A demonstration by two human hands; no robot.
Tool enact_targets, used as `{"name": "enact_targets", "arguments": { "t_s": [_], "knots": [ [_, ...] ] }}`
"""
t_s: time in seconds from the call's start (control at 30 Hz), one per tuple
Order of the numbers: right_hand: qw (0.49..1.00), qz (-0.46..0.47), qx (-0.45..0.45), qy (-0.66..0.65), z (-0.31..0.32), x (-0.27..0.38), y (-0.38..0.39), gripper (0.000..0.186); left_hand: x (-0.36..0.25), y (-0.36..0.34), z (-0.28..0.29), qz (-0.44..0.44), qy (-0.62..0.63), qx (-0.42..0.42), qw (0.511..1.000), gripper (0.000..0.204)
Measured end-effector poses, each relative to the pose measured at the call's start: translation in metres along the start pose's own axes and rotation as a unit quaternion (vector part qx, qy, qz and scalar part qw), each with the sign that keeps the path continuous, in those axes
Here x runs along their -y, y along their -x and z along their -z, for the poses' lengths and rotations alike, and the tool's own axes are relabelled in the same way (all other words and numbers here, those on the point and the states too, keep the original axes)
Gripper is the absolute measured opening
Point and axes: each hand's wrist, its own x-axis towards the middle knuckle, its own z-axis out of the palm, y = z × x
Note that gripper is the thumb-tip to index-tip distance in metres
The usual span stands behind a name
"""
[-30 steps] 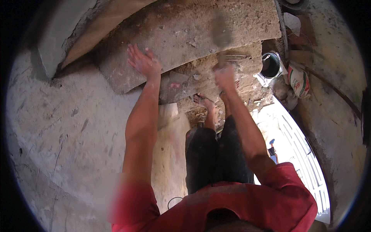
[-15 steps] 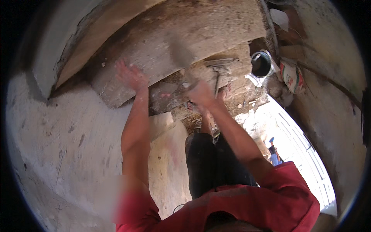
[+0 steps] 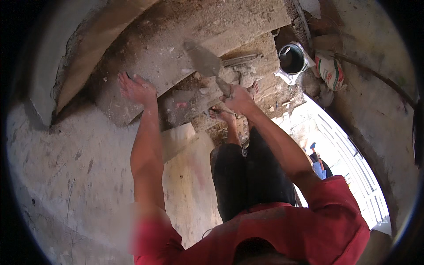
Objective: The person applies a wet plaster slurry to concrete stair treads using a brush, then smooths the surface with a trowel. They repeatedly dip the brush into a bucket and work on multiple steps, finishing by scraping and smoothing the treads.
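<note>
A pointed masonry trowel (image 3: 204, 61) is gripped by its handle in my right hand (image 3: 240, 101), with the fingers wrapped round it. Its grey blade points up and left, over the near edge of a dusty, rough stair-like slab (image 3: 163, 48). On that slab, near its left end, my left hand (image 3: 138, 89) lies flat with the fingers stretched out and holds nothing. Whether the blade touches the slab cannot be told.
A dark bucket (image 3: 292, 59) stands to the right, beside a white, red and green sack (image 3: 329, 73). Thin metal pieces (image 3: 240, 60) lie on the lower ledge. Pale walls curve round on both sides. Bright light falls through a gap at lower right, where another person (image 3: 319, 165) partly shows.
The view has shifted slightly. The trowel, blurred by motion before, now shows sharply, its blade a little further left. My left hand stays flat on the slab.
</note>
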Motion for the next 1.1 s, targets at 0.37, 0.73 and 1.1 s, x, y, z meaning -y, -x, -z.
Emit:
{"name": "enact_targets", "arguments": {
  "t_s": [0.37,0.73,1.1],
  "knots": [
    [0.992,-0.023,-0.109,-0.064,0.032,-0.007,-0.002,0.049,0.004,0.001,-0.002,-0.021,0.021,-0.006,1.0,0.052],
    [0.956,-0.112,-0.226,-0.147,0.079,-0.041,-0.043,0.033,-0.001,0.001,-0.001,-0.022,0.014,-0.015,1.0,0.053],
    [0.993,0.067,-0.078,-0.051,0.079,-0.053,-0.039,0.028,-0.007,0.0,-0.001,-0.038,0.038,-0.022,0.998,0.053]
  ]
}}
